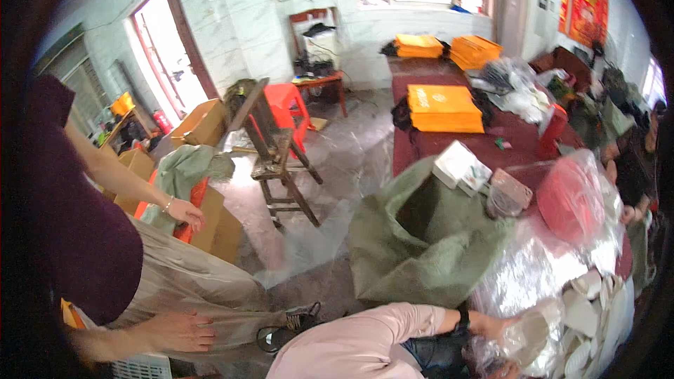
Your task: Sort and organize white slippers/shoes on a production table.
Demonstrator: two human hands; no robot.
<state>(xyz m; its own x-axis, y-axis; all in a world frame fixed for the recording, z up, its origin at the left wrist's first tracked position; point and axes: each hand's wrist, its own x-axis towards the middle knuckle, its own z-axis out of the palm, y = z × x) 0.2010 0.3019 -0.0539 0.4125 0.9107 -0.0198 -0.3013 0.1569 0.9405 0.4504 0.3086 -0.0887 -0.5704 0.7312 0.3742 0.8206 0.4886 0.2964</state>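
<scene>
My left hand (491, 326) reaches right from a pink sleeve with a dark watch at the wrist. It is inside a clear plastic bag (523, 274) and grips a white dish (531, 333). Several more white dishes (586, 312) lie heaped just right of it. Only a sliver of my right hand (504, 370) shows at the lower edge under the plastic, so its fingers cannot be made out. A dark bag (437, 355) sits under my left forearm.
An open green sack (421, 238) stands beside the dark red table (421, 144), which holds orange bags (444, 108), white boxes (460, 165) and a red plastic bag (572, 200). A person in a dark purple top (77, 238) stands close on the left. A wooden chair (277, 158) stands behind.
</scene>
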